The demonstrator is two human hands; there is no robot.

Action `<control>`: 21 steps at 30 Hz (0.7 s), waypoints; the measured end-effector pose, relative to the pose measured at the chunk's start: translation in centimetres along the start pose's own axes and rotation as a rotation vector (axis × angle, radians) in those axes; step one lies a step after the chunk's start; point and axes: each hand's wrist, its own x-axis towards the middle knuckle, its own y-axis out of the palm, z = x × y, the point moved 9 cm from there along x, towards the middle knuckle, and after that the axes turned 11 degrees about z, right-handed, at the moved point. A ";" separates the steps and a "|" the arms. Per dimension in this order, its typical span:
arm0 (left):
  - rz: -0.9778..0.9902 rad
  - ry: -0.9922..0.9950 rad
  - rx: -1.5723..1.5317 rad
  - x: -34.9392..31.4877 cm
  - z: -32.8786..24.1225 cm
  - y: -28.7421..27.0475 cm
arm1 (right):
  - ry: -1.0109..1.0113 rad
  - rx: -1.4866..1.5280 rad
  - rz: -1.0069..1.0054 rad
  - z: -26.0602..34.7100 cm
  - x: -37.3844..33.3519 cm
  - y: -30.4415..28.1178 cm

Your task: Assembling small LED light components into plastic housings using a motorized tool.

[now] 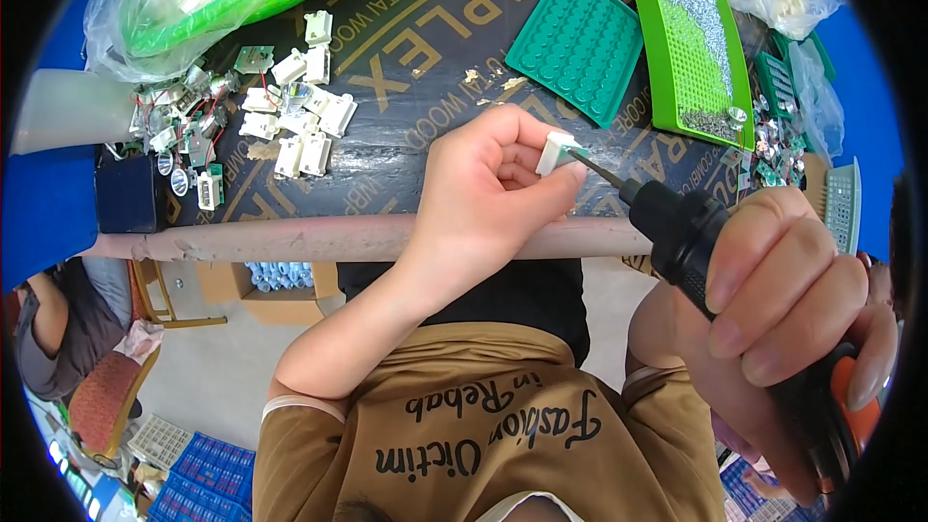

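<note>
Between its thumb and fingers, my left hand (488, 184) pinches a small white plastic housing (554, 152) with a bit of green circuit board on it. My right hand (788, 280) is wrapped round a black electric screwdriver (677, 232) with an orange part near its rear. The thin bit points up and left, its tip at the green side of the housing. Whether a screw sits under the tip is too small to tell. Both hands are above the near edge of the table.
White housings (314, 116) lie loose at left, beside wired boards with small reflectors (179, 150). A green basket (261, 2) of white parts stands behind. Toward the right are a dark green dimpled tray (580, 43) and a lime tray (667, 48) of screws. More reflectors (764, 140) lie far right.
</note>
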 end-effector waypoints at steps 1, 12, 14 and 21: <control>-0.015 0.012 0.008 -0.1 0.0 -0.2 | -0.011 -0.047 -0.078 -0.2 -0.2 -0.1; -0.063 0.030 0.090 -0.1 0.2 -0.4 | -0.150 0.061 0.036 -0.3 -0.6 -0.1; -0.068 0.033 0.091 -0.2 0.2 -0.5 | -0.165 0.062 0.033 -0.3 -0.6 -0.1; -0.029 0.001 0.186 0.2 -0.1 -0.4 | -0.225 0.046 0.007 -0.1 -1.1 -0.7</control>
